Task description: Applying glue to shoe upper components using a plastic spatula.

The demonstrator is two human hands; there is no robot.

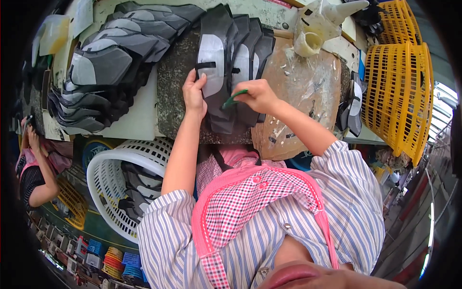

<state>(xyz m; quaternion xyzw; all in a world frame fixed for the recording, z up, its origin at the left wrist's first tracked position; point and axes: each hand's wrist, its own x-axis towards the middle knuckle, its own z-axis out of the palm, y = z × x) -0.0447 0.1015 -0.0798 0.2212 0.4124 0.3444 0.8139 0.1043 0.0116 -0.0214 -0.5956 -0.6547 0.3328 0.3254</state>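
Note:
My left hand (194,96) grips the left edge of a dark grey and black shoe-upper piece (211,50) with a pale grey patch and a small black slot. The piece lies at the front of a fanned row of similar pieces (263,48). My right hand (259,95) is closed around a slim green tool (234,98). Its lower end is at the right side of the same piece; whether it touches the surface I cannot tell. The exact kind of tool is unclear, since my fingers cover part of it.
Stacked shoe uppers (103,62) fill the left of the table. A glue-stained board (308,91) lies right, below a pale glue pot (309,43). Yellow baskets (397,96) stand at the right edge. A white basket (108,192) with more pieces sits lower left, near another person's arm (43,185).

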